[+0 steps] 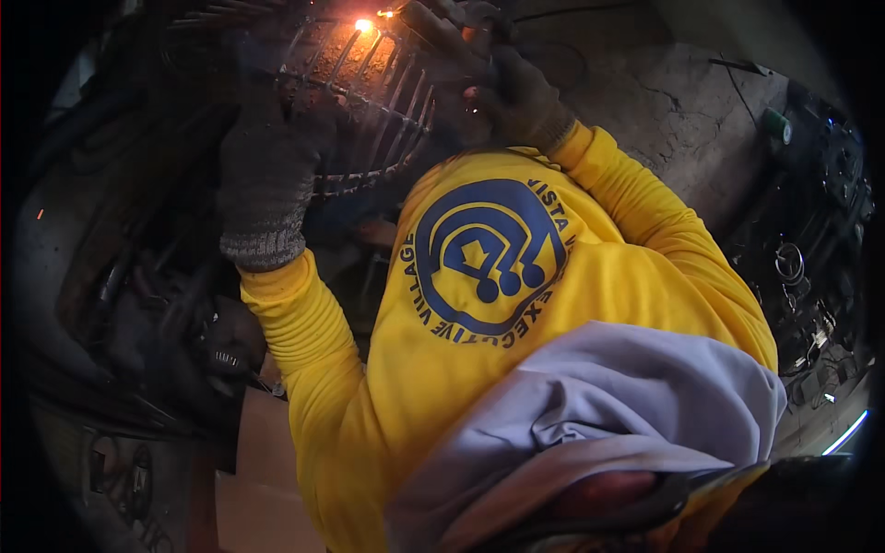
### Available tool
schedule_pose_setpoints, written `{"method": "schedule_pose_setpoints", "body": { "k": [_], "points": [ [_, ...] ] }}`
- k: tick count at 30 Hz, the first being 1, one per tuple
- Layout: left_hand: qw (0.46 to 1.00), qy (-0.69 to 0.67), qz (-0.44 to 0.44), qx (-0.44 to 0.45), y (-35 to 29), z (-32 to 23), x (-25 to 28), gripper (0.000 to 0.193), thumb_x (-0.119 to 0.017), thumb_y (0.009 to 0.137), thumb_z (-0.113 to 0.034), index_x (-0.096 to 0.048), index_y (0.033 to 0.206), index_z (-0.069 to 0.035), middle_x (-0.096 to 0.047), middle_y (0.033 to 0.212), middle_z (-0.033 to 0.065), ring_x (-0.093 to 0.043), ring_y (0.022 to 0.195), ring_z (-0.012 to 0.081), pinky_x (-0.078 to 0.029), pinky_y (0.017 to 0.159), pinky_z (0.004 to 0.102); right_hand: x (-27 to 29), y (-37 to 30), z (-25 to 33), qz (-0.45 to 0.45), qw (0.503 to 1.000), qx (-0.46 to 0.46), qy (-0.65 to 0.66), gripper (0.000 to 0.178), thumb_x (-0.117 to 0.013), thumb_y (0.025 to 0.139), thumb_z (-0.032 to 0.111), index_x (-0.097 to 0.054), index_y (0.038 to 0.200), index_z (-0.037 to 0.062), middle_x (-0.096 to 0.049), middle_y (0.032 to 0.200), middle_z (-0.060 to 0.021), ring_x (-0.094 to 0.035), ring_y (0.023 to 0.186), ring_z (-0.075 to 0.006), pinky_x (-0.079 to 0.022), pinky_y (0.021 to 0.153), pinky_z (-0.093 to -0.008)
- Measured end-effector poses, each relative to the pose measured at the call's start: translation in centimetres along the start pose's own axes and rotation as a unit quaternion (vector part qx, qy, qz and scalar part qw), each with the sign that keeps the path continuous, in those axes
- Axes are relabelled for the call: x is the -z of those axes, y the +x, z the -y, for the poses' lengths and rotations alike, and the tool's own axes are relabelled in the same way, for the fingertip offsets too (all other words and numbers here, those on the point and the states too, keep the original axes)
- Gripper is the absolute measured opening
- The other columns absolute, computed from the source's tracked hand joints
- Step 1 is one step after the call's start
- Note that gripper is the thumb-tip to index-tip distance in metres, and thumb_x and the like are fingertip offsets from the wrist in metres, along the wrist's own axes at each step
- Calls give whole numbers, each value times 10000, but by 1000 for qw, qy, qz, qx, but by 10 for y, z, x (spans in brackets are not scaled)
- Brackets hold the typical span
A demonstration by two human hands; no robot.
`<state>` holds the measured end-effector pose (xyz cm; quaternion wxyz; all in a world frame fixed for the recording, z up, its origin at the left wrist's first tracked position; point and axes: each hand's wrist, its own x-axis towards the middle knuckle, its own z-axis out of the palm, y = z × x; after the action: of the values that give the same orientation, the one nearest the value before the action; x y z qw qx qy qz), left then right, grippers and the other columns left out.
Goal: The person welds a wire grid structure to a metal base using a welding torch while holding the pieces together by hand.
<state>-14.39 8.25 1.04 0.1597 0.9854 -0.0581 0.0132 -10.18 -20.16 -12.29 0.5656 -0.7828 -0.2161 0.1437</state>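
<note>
A rounded cage of thin metal bars (406, 124) lies at the top of the head view, with a rough, brownish surface behind its bars. A bright orange-white glow (364, 25) burns on its upper part, and smoke hazes the air around it. My left hand (269, 170), in a dark knit glove, grips the cage's left side; its fingertips fade into shadow. Right of the glow, my gloved right hand (527, 97) is closed round what looks like a welding torch (438, 32), its tip end close to the glow. Yellow sleeves cover both my arms.
Cracked concrete floor (682, 120) stretches to the right, with a green can (777, 126) on it. Dark metal clutter (820, 276) lines the right edge. Brown cardboard (263, 461) lies at lower left, near more dark metal parts (138, 470).
</note>
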Motion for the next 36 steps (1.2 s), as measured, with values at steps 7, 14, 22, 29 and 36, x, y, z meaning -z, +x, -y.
{"method": "schedule_pose_setpoints", "body": {
  "k": [7,14,22,29,36],
  "points": [
    [991,-28,64,114,-1,-4,3,594,-702,870,-449,-526,1270,-47,-642,1043,229,-632,968,411,-509,804,452,2,0,0,18,998,-32,-58,592,-722,845,378,-494,1289,61,-637,1144,-233,-628,1052,-419,-515,865,-461],
    [980,-25,102,170,4,-13,9,664,-707,846,-513,-532,1200,20,-640,1018,249,-628,944,442,-498,794,475,4,-1,4,35,997,-29,-66,632,-718,850,403,-470,1319,58,-621,1169,-248,-613,1069,-434,-508,889,-464],
    [974,-10,112,197,6,-16,11,642,-706,848,-510,-544,1158,28,-641,993,255,-626,939,448,-493,793,479,2,2,7,45,997,-23,-55,656,-720,853,399,-456,1339,47,-617,1175,-256,-608,1087,-432,-504,909,-461],
    [994,10,40,104,4,-15,8,427,-740,864,-371,-545,972,-6,-634,810,203,-647,766,409,-531,653,444,-1,4,1,68,996,-36,-50,653,-714,856,406,-456,1340,51,-620,1176,-250,-614,1080,-425,-508,910,-461],
    [996,20,68,62,0,-6,7,273,-626,927,-220,-562,1068,5,-640,875,153,-640,777,320,-519,708,396,-5,4,-1,40,998,-11,-41,535,-678,886,321,-487,1343,118,-602,1265,-154,-600,1111,-377,-485,962,-422]
  ]
}}
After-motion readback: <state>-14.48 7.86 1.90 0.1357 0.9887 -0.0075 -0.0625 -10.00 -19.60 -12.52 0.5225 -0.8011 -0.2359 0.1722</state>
